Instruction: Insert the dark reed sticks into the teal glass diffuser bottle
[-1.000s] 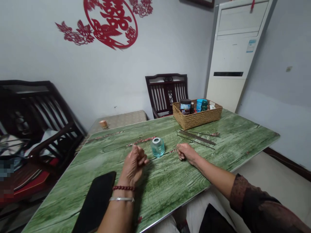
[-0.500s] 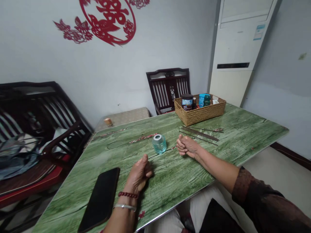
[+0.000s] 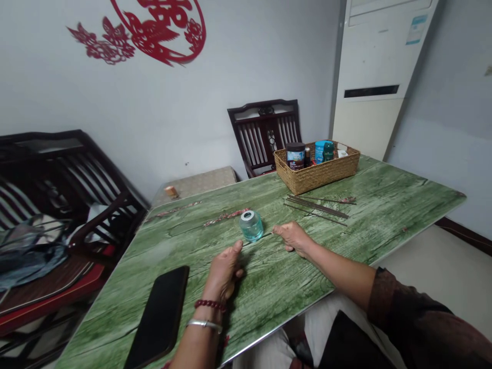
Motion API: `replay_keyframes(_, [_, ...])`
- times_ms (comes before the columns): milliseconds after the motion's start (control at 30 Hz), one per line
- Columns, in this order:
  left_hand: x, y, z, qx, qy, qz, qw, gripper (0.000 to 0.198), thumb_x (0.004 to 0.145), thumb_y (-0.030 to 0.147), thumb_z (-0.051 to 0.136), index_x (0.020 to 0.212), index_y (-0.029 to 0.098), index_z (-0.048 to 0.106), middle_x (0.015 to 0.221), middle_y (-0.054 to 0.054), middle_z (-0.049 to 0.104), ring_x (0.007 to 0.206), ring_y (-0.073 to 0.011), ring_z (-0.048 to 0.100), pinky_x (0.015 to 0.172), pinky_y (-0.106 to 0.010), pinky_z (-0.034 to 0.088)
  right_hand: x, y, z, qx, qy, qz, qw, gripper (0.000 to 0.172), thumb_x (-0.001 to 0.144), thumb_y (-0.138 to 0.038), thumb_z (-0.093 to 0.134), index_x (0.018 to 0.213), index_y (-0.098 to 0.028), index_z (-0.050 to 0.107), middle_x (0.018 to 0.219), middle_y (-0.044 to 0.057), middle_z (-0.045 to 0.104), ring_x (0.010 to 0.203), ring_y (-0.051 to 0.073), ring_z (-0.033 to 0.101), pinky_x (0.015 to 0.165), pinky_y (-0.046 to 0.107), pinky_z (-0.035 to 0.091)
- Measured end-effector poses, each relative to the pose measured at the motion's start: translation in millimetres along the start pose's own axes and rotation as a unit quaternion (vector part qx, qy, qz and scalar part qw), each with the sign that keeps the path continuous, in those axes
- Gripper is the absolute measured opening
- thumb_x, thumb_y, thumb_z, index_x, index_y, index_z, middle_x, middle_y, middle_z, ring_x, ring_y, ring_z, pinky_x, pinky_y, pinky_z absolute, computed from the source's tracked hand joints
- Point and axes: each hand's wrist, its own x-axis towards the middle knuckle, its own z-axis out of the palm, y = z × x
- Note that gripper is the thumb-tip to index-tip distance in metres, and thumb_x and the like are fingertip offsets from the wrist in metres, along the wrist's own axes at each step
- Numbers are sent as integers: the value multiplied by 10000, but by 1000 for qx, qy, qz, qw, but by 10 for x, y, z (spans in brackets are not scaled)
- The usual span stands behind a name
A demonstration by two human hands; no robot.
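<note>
Glass jar [image 3: 251, 227] between loosely curled, empty left hand [image 3: 225, 271] and right hand [image 3: 294, 238].
Knuckle-bump risk: tip-over and roll across slick green tabletop [image 3: 384, 215].

Soft, even indoor light fills the room around you, from no source in frame, and the pale wall [image 3: 115, 123] reads slightly grey. A faint sheen lies across your desk [image 3: 376, 215], with a small glint on the glass jar [image 3: 251, 226]. Only a soft, short shadow falls beside your left hand [image 3: 225, 271]. The dark bench [image 3: 57, 169] sinks into shadow, losing detail. Your wide lens bends the frame's edges, tilting the tall air conditioner [image 3: 369, 66]; nothing looks badly blurred.
</note>
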Motion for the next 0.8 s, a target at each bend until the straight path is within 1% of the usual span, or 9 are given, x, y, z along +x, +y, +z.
replay_keyframes(167, [-4, -15, -58, -9, -11, -3, 1000, 779, 382, 723, 958, 638, 237, 405, 517, 141, 273, 452, -39, 252, 388, -171, 263, 10, 32, 13, -15, 1, -4, 1000, 680, 632, -846, 741, 622, -266, 385, 472, -145, 175, 442, 55, 164, 425, 237, 195])
replay_keyframes(233, [35, 56, -106, -27, -25, 11, 999, 747, 439, 727, 950, 675, 229, 446, 523, 140, 289, 448, -45, 272, 408, -178, 320, 19, -15, 19, -25, 4, -6, 1000, 676, 665, -865, 695, 610, -268, 381, 477, -137, 177, 443, 65, 177, 427, 242, 203])
replay_keyframes(333, [186, 249, -138, -65, -17, 110, 992, 666, 552, 689, 939, 788, 217, 533, 633, 102, 468, 519, -63, 451, 581, -223, 508, 93, -177, 39, -86, 23, -46, 995, 578, 724, -753, 744, 662, -229, 506, 530, -97, 380, 503, 91, 363, 498, 240, 321])
replay_keyframes(400, [332, 363, -93, -62, 6, 198, 978, 645, 592, 612, 954, 996, 239, 615, 948, 15, 668, 818, -129, 665, 798, -275, 566, 185, -301, 80, -141, 46, -83, 985, 481, 667, -577, 880, 838, -206, 625, 712, -45, 607, 668, 131, 560, 636, 259, 447])
replay_keyframes(433, [409, 393, -49, -44, 3, 229, 972, 675, 622, 576, 950, 1119, 257, 624, 1125, -37, 692, 1019, -181, 690, 912, -318, 559, 238, -348, 112, -164, 52, -96, 980, 527, 614, -484, 935, 960, -205, 652, 855, -11, 689, 794, 162, 635, 738, 286, 498])
replay_keyframes(500, [554, 383, 62, 0, -23, 273, 962, 779, 665, 546, 930, 1307, 276, 582, 1398, -124, 623, 1316, -284, 606, 1103, -435, 487, 340, -387, 198, -195, 39, -111, 974, 771, 525, -340, 988, 1195, -212, 630, 1142, 59, 736, 1058, 229, 687, 948, 362, 522])
replay_keyframes(600, [727, 237, 193, 54, -66, 294, 952, 925, 686, 566, 900, 1465, 279, 494, 1584, -191, 485, 1471, -370, 489, 1202, -547, 384, 456, -307, 340, -221, -12, -129, 967, 992, 511, -234, 978, 1403, -217, 543, 1386, 123, 678, 1271, 291, 649, 1085, 431, 492])
replay_keyframes(700, [820, 81, 199, 81, -112, 303, 943, 927, 760, 571, 842, 1538, 259, 444, 1592, -205, 487, 1487, -365, 481, 1223, -544, 356, 516, -168, 422, -239, -24, -152, 959, 957, 612, -230, 933, 1468, -222, 508, 1403, 123, 677, 1271, 307, 662, 1061, 434, 517])
replay_keyframes(800, [829, 36, 139, 97, -139, 300, 939, 814, 813, 501, 812, 1520, 259, 491, 1499, -166, 596, 1424, -322, 549, 1221, -498, 364, 536, -101, 421, -272, -19, -154, 950, 831, 707, -283, 897, 1450, -216, 532, 1337, 111, 712, 1233, 307, 681, 1033, 419, 519])
